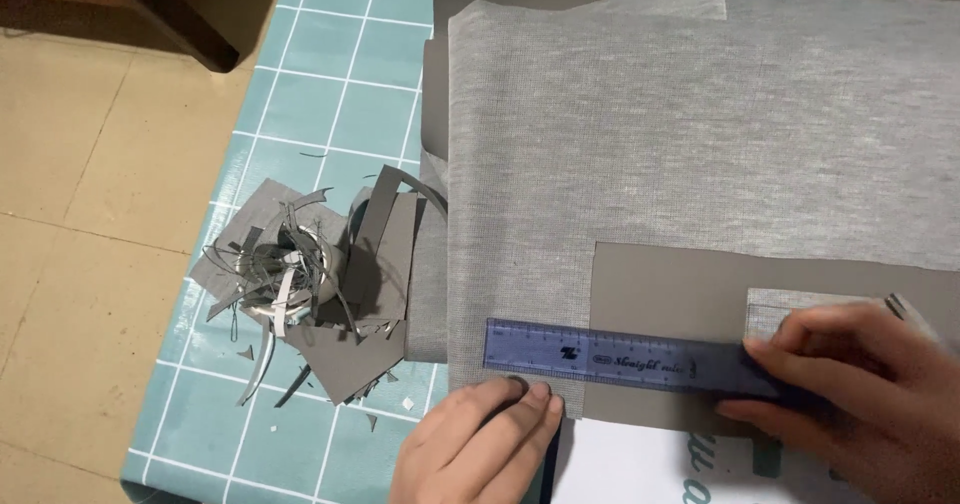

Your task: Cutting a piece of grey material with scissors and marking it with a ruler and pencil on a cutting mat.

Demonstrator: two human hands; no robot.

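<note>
A large sheet of grey woven fabric [680, 134] lies across the table. A blue ruler [610, 356] rests along its near edge, over a plain grey-brown piece of material [680, 284]. My left hand [475, 444] presses its fingertips on the fabric just below the ruler's left end. My right hand [860, 384] lies over the ruler's right end, holding it down. A small fabric rectangle [790, 304] sits just above that hand.
A heap of grey offcuts and thin strips [310, 284] lies left of the fabric on a teal grid-patterned table cover [330, 74]. The table's left edge drops to a tan tiled floor [90, 194]. White printed paper [650, 469] shows under the ruler.
</note>
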